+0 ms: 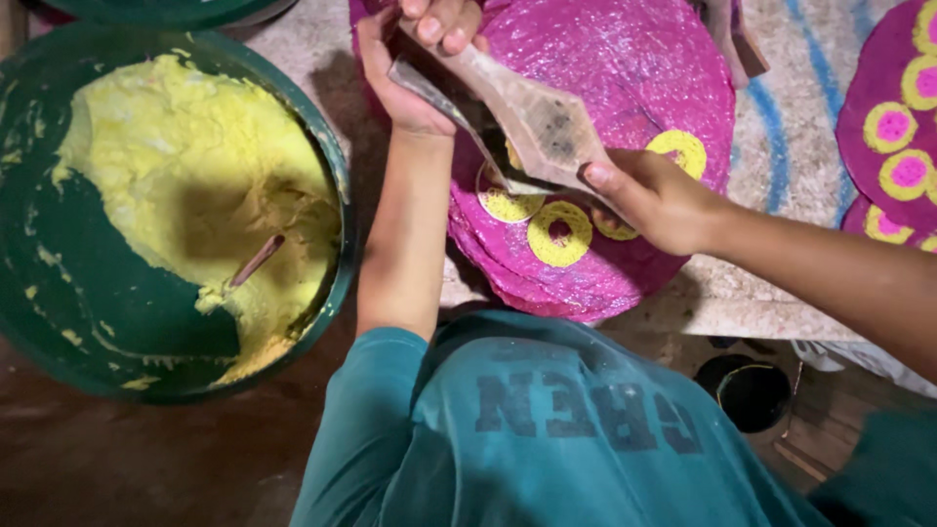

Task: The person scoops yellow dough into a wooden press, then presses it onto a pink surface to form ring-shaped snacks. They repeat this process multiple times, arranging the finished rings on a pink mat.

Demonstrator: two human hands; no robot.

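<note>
My left hand (405, 73) grips the far end of a brown, tapered wooden tool (542, 122), together with a thin metal strip (439, 98) that runs under it. My right hand (654, 200) holds the tool's near end, fingers closed around it. Both hands hover over a stack of round magenta discs (625, 68). The top disc carries yellow rings (559, 234) near its front edge and one more yellow ring (680, 148) by my right hand. The tool's tip is hidden between my hands.
A large green basin (59, 322) of yellow paste (185, 146) stands at the left, with a stick (256, 262) lying in it. More magenta discs with yellow rings (903, 127) lie at the right on a pale mat (791, 88). A small dark cup (753, 392) sits below.
</note>
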